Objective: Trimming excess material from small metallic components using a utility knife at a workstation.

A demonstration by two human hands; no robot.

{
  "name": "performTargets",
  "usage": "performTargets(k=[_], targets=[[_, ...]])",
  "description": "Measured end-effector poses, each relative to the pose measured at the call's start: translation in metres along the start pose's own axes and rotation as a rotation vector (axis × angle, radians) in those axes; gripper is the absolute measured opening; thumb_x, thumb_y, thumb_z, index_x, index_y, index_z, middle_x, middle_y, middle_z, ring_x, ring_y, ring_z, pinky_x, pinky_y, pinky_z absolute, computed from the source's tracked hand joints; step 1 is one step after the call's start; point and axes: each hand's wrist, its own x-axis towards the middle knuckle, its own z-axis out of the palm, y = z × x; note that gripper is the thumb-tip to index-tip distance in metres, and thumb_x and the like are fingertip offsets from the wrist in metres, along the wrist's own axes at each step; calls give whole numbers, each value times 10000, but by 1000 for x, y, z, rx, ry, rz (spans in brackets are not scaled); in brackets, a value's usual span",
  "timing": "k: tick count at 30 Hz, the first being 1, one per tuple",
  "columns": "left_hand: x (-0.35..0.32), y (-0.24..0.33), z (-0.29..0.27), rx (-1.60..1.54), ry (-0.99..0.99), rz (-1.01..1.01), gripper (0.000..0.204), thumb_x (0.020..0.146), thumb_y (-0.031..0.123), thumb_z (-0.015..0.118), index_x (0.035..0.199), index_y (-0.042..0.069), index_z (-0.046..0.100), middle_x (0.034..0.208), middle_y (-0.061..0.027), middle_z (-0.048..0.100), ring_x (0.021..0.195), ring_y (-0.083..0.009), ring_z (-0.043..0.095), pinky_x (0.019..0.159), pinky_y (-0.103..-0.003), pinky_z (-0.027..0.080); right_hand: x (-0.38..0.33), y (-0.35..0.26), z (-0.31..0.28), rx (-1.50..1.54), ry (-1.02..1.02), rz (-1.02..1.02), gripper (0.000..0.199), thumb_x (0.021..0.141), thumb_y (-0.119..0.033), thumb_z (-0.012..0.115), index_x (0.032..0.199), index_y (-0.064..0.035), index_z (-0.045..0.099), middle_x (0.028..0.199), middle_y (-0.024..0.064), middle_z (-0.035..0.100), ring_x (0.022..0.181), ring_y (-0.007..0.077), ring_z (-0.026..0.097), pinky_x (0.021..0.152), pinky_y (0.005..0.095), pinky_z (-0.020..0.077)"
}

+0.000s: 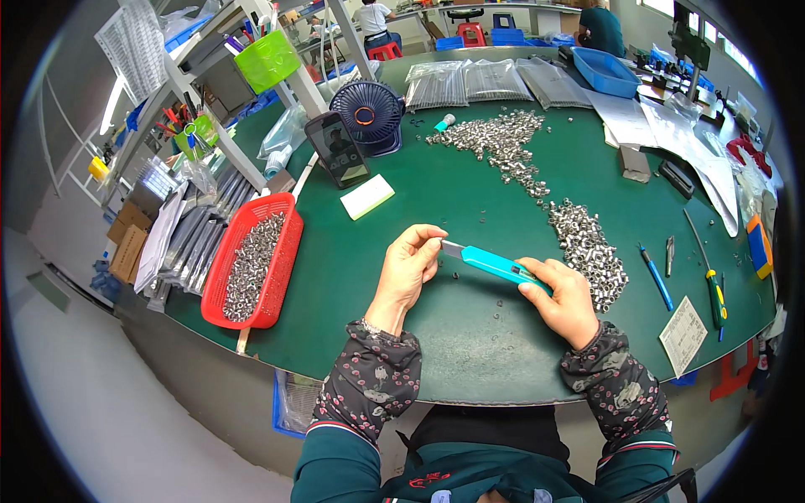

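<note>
My right hand (563, 302) is wrapped round the turquoise handle of a utility knife (490, 261), held above the green table with its blade toward the left. At the blade's tip, my left hand (406, 270) is closed in a pinch of thumb and forefinger. Whether it grips the blade itself or a tiny part against it, I cannot make out. Just beyond my right hand lies a heap of small metal rings (591, 256), which trails into a wider heap (499, 138) farther back. A few dark specks lie on the table below the knife.
At left stands a red plastic basket (295, 243) of small metal parts. Behind it are a phone (337, 149), a fan (367, 116) and a pale pad (367, 197). A blue pen-like tool (656, 278), a screwdriver (715, 295) and a printed card (683, 335) lie at right.
</note>
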Motion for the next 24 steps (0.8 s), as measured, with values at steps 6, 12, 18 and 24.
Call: performTargets(k=[6,12,18,24], targets=[[-1,3,1,-55,6,-93,136,837,115,528,925,12,533,699,11,464,498,-23,357,398,-146,289,-2,-5,2,-303,197,-219,364,673,-160,643,1020,-101,551,638,70,432,543,228,483,482,335,388],[1,2,-4,-183,120,-116,126,845,126,514,931,34,524,752,0,483,540,-34,383,404,-146,300,2,-6,0,-348,400,-236,431,624,-70,658,1038,-83,537,673,75,435,581,227,486,507,328,397],[2,5,-5,-231,101,-104,121,856,146,493,924,51,523,762,4,485,549,-40,392,421,-154,309,7,-5,-2,-513,370,-251,435,626,-58,644,1046,-96,537,709,63,436,621,209,478,512,322,406],[2,4,-4,-147,149,-91,129,839,126,524,945,53,527,769,2,493,546,-33,393,408,-147,305,5,0,-2,-528,195,-230,356,682,-74,606,1032,-103,545,728,70,467,640,218,499,504,321,400]])
